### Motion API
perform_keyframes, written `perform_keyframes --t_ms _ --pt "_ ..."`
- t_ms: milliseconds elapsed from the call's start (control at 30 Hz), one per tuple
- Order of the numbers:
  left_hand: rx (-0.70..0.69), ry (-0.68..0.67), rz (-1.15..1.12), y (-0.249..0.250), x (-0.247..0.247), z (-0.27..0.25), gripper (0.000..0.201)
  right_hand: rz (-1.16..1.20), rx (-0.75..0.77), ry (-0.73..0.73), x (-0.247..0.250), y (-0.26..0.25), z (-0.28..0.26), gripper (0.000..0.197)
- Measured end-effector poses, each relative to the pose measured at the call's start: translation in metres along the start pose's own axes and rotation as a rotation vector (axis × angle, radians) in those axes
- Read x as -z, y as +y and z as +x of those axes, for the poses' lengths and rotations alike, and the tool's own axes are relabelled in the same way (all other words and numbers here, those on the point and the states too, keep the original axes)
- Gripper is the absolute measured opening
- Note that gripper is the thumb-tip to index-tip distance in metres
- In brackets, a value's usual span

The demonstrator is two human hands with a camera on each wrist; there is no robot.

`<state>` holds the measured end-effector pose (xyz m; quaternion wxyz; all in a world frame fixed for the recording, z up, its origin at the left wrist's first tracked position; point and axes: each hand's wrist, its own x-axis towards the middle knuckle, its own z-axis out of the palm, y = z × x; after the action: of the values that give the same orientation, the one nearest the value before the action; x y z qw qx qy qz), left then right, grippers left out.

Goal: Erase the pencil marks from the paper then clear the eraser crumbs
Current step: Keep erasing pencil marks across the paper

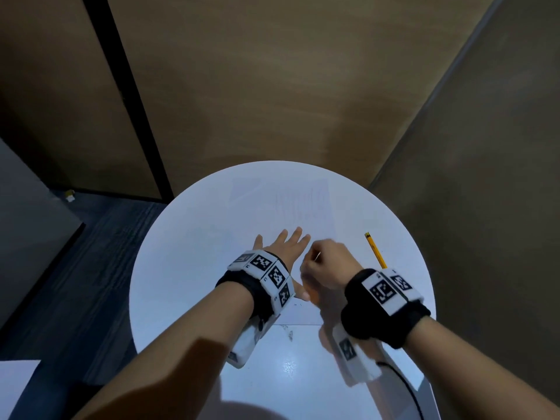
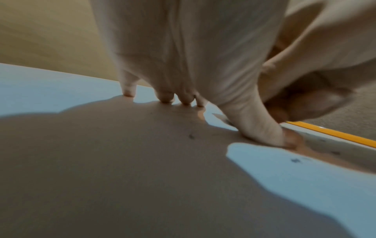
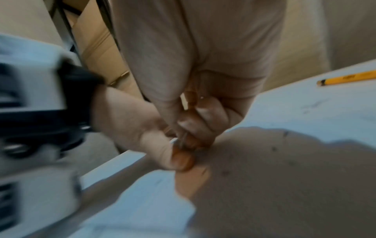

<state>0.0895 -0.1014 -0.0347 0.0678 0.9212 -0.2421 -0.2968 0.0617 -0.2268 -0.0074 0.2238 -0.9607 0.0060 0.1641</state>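
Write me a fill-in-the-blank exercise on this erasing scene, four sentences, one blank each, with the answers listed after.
1. The left hand lies flat with fingers spread, pressing down the ____.
2. The yellow pencil lies on the table, on the ____ side of the right hand.
3. The tabletop is white and ____ in shape.
4. Each wrist wears a black band with black-and-white ____.

Missing words: paper; right; round; markers

White paper [image 1: 281, 213] flat on the round desk [image 1: 169, 268], faint pencil marks [image 1: 298, 203] near its far edge, dark eraser crumbs [image 2: 191, 136] scattered on its near part
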Motion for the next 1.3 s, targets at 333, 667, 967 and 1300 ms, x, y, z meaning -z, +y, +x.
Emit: perform_keyframes --t_ms 333,667,967,1300 --pt "0.009 -0.008 0.009 0.002 0.001 0.001 0.116 0.023 0.032 -0.063 -0.007 0.000 -0.005 0.014" --pt "0.008 -0.009 0.002 0.002 0.002 0.000 0.113 -0.011 0.053 -0.088 -0.006 -0.002 -0.007 0.013" --pt "0.008 -0.003 -0.004 0.002 0.002 0.000 0.112 -0.003 0.068 -0.074 -0.011 -0.006 -0.008 0.015" --pt "0.010 0.012 0.000 0.003 0.002 -0.001 0.105 0.074 0.001 -0.125 -0.009 -0.011 -0.003 0.010"
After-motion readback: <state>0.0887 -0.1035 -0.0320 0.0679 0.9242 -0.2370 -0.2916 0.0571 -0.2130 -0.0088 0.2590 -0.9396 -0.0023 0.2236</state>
